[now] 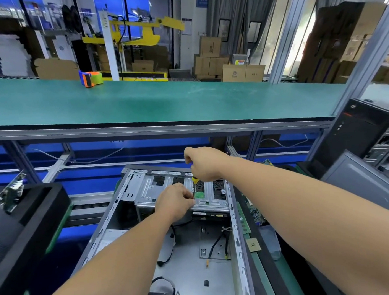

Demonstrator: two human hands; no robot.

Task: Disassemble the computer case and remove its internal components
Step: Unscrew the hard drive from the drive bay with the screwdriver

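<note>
At centre frame, slightly below the middle, the right hand (203, 163) was recorded with its fingers curled round the handle of a screwdriver (195, 180), of which only a yellow-and-black portion was seen below the fist; the tool was held roughly upright, tip down. Just below and left of it, the left hand (174, 201) was noted with fingertips pinched together at a small green circuit card (198, 195), which was seated on top of the grey metal drive cage (182, 193). The screwdriver tip was directed at the edge of that card; actual contact could not be made out.

The drive cage was located in the far end of the computer case (171, 238), which was laid on its side, open face up, at lower centre of the frame. Loose black cables (217, 243) and one orange-tipped lead were listed on the bare case floor nearer the viewer.

Along the right edge of the case, a green memory module (243, 219) and other boards were laid. At lower left, a black foam tray (24, 224) was entered, with a circuit board (10, 193) leaning at its far corner. At right, a second black tower (364, 134) was stood upright. Across the upper middle, a green-topped workbench (164, 101) was spanned, bearing an orange and green tape dispenser (90, 78) at upper left. Cardboard boxes (225, 64) were stacked beyond.
</note>
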